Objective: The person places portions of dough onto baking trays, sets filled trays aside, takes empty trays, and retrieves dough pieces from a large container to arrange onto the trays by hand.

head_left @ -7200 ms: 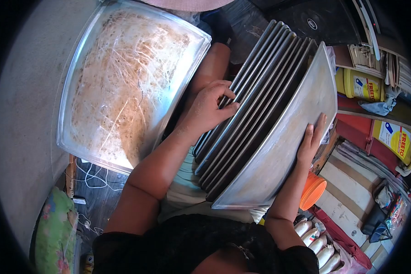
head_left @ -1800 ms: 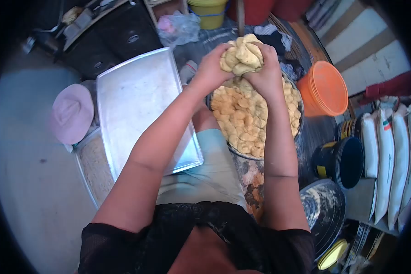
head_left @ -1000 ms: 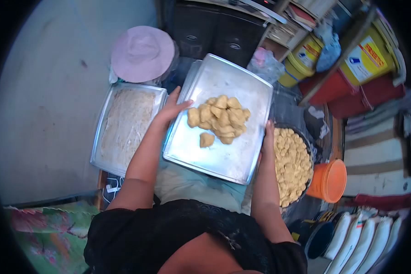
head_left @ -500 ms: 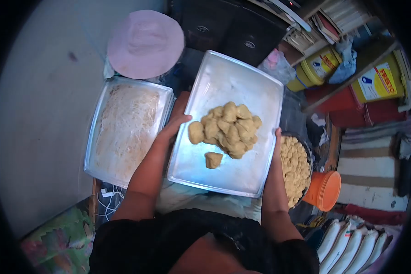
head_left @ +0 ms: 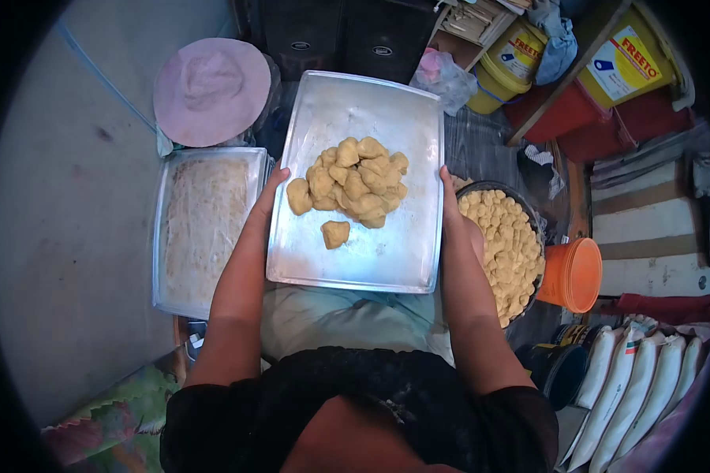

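Note:
A silver metal baking tray (head_left: pixel 355 264) is held up in front of me by its two long sides. My left hand (head_left: pixel 274 185) grips the left edge, thumb on the rim and fingers hidden underneath. On the opposite edge, my right hand (head_left: pixel 449 197) holds the rim, its fingers also mostly out of sight. A heap of tan dough lumps (head_left: pixel 359 181) lies around the tray's middle. One separate dough lump (head_left: pixel 335 234) rests below the heap. Right of the tray, near my right forearm, stands a round dark basin (head_left: pixel 541 236) full of small dough balls (head_left: pixel 501 252).
At left sits a stack of trays (head_left: pixel 159 260), its top one floury. Behind it is a pink hat (head_left: pixel 213 91). An orange bucket (head_left: pixel 572 274) stands beyond the basin, with long white packages (head_left: pixel 639 394) nearer me. Yellow tubs (head_left: pixel 513 59) and black speakers (head_left: pixel 339 35) are at the back.
The tray has shifted left and slightly up in view and turned straighter, with both hands still on it. The camera view has moved too, showing more of the basin.

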### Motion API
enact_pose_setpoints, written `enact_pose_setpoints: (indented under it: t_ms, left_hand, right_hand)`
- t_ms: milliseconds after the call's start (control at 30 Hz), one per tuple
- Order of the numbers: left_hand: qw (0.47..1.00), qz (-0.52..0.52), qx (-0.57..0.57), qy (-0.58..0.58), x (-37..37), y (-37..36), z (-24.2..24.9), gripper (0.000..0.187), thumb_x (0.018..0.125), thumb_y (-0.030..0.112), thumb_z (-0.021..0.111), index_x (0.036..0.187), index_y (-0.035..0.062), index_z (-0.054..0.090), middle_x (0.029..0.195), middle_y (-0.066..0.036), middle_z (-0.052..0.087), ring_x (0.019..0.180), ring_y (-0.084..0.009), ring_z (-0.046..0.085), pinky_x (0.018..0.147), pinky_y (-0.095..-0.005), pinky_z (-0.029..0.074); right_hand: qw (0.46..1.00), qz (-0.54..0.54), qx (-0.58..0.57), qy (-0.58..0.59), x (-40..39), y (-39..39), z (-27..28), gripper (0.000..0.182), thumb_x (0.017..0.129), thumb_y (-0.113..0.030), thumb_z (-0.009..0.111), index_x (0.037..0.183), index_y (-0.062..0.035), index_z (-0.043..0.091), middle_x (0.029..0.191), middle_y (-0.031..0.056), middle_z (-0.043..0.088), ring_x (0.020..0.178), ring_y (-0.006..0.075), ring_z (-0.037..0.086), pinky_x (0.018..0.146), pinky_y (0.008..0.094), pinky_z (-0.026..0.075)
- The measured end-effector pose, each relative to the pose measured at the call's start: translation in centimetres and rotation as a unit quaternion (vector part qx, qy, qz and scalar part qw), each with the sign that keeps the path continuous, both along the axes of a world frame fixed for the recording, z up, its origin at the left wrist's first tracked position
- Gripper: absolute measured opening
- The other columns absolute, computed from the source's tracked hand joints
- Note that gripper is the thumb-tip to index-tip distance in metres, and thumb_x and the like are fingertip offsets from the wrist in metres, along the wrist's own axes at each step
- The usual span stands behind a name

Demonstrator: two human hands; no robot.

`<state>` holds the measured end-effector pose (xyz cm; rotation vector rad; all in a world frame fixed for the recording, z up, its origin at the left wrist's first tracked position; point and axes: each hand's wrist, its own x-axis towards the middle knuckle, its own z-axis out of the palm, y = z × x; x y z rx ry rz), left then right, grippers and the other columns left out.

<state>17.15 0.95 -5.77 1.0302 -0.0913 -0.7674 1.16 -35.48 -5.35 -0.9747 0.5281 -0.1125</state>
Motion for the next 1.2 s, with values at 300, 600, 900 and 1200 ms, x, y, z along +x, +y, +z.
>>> enact_pose_setpoints:
  t_ms: [300,600,900,1200]
  left_hand:
    - [0.993,-0.021,0.085,0.074,1.5,1.1,-1.5,0.076,0.077,0.056,0.065,0.132,0.0062,0.053,0.114,-0.018,0.066,0.101,-0.0311,0.066,0.092,-0.0401,0.052]
    - [0.994,-0.034,0.064,0.082,2.0,1.5,-1.5,0.076,0.081,0.052,0.065,0.139,0.0065,0.047,0.122,-0.018,0.062,0.107,-0.0307,0.063,0.094,-0.0412,0.051]
    - [0.832,0.100,0.269,-0.474,2.1,-1.6,7.0,0.062,0.088,0.023,0.066,0.144,0.0090,0.043,0.135,-0.014,0.052,0.123,-0.0269,0.050,0.103,-0.0363,0.040]
    - [0.768,-0.080,0.386,-0.505,3.9,-9.0,14.4,0.039,0.085,0.019,0.069,0.121,0.0058,0.066,0.090,-0.015,0.071,0.077,-0.0228,0.066,0.077,-0.0324,0.051]
  right_hand:
    - [0.996,0.043,0.007,0.077,-0.4,-1.2,3.1,0.062,0.095,-0.045,0.057,0.136,0.0004,0.049,0.131,0.0168,0.059,0.117,0.0262,0.059,0.097,0.0408,0.049]
    - [0.994,0.043,0.008,0.102,0.0,-1.5,3.8,0.061,0.099,-0.045,0.052,0.141,-0.0016,0.045,0.136,0.0170,0.055,0.124,0.0271,0.054,0.104,0.0414,0.043]
    - [0.832,0.089,-0.544,-0.072,4.9,4.9,10.8,0.055,0.087,-0.030,0.067,0.133,-0.0041,0.055,0.133,0.0216,0.054,0.124,0.0334,0.051,0.104,0.0395,0.040]
    - [0.906,0.167,-0.388,-0.008,12.4,3.8,12.0,0.038,0.080,-0.022,0.073,0.110,-0.0008,0.065,0.083,0.0091,0.067,0.078,0.0189,0.064,0.074,0.0322,0.052]
